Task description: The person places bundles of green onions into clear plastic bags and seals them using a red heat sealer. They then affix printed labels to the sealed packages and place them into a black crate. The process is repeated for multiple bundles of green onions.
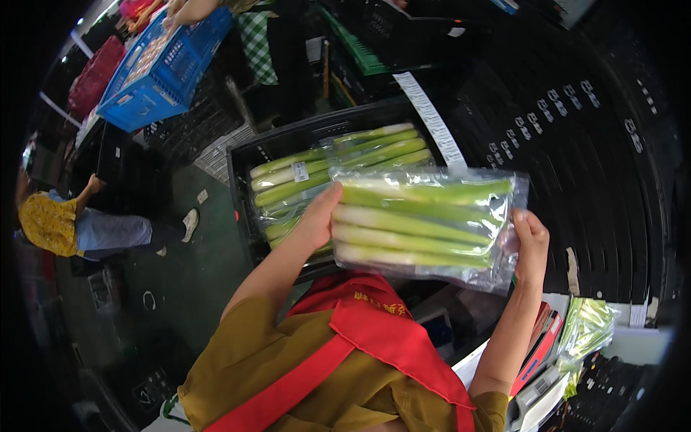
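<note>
Between my hands is a clear plastic bag of trimmed leek or scallion stalks [415,221], several laid side by side. My left hand [322,213] grips the bag's left end, with the thumb on top. At the right end, my right hand [530,237] pinches the loose plastic edge. Just beyond and partly under the held bag stands a black plastic crate [233,178]. More bagged green and white stalks [291,183] lie inside it, one bearing a small white label. The held bag hides the crate's near right part.
A strip of printed labels [432,121] hangs over the crate's far side. Stacked black crates [572,178] rise on the right. Another bag of greens [586,329] lies near a red and grey device [534,351]. People stand left and ahead, near a blue crate [167,70].
</note>
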